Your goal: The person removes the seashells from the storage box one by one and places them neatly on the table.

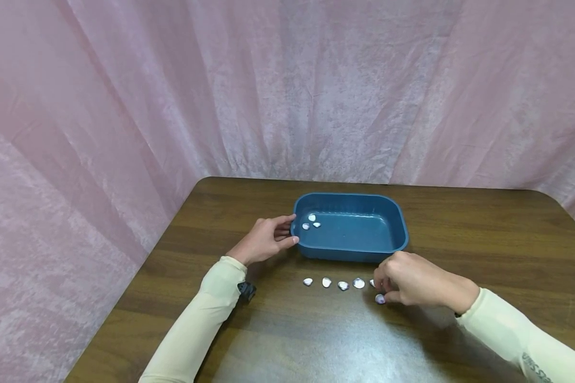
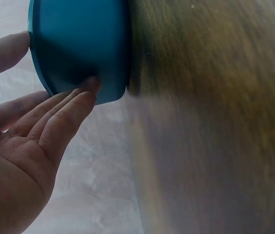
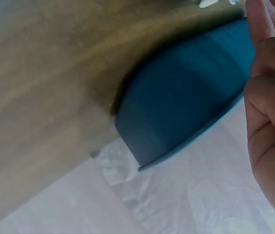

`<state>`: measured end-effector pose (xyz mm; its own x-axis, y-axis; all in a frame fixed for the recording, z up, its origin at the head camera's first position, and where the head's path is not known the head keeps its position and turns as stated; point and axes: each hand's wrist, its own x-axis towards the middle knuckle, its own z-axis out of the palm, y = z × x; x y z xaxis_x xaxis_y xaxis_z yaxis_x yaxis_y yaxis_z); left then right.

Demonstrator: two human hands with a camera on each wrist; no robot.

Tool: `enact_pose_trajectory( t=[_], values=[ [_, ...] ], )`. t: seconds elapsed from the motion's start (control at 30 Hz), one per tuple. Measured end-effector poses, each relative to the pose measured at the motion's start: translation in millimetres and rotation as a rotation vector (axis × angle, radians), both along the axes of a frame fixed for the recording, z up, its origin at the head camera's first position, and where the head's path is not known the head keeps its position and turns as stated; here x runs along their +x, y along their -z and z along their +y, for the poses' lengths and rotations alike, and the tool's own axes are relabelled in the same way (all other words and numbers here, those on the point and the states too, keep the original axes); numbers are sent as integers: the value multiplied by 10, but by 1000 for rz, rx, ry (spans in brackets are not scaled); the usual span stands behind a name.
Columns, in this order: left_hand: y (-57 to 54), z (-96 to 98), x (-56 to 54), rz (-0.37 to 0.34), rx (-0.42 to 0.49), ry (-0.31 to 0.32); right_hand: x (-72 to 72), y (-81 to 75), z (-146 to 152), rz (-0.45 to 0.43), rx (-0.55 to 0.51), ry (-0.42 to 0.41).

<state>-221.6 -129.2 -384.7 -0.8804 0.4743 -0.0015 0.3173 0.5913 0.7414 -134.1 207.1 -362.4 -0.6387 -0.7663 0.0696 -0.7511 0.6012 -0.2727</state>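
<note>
A blue rectangular plastic basin [image 1: 345,252] stands on the table, with 3 small pale seashells [image 1: 312,218] at its left end. My left hand [image 1: 263,239] lies at that end, thumb at the rim, its extended fingers [image 2: 62,117] against the outer wall. In front of the basin runs a row of several shiny white seashells [image 1: 343,285]. At the row's right end my right hand [image 1: 407,279], fingers curled, pinches a purplish seashell [image 1: 380,299] low over the table. Its fingers partly hide another seashell [image 1: 372,283] just behind.
The brown wooden table [image 1: 172,298] has rounded far corners. Pink velvety curtains [image 1: 316,96] hang behind it and along the left side. A small black device [image 1: 246,292] sits at the left wrist, beside the pale sleeve [image 1: 196,324].
</note>
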Motion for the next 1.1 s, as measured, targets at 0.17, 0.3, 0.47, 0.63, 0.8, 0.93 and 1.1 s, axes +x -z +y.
enact_pose_trajectory(
  t=[0.17,0.3,0.47,0.63,0.8,0.93,1.1],
  values=[
    [-15,2,1,-2,-3,-5,-65,-139,-55,54,17,-45],
    [-16,5,3,-1,-4,-1,-143,-272,-121,74,20,-81],
    [-32,16,7,-8,9,-7,-263,-415,-227,54,43,-75],
    [-21,25,9,-26,20,-16,-406,-509,-364,28,55,-75],
    [-16,24,9,-36,28,-24,-597,-595,-504,-19,33,-53],
    [-23,23,10,-49,39,-30,-775,-641,-610,-43,37,-27],
    [-26,25,0,-73,61,-24,-987,-656,-727,-65,91,4]
  ],
)
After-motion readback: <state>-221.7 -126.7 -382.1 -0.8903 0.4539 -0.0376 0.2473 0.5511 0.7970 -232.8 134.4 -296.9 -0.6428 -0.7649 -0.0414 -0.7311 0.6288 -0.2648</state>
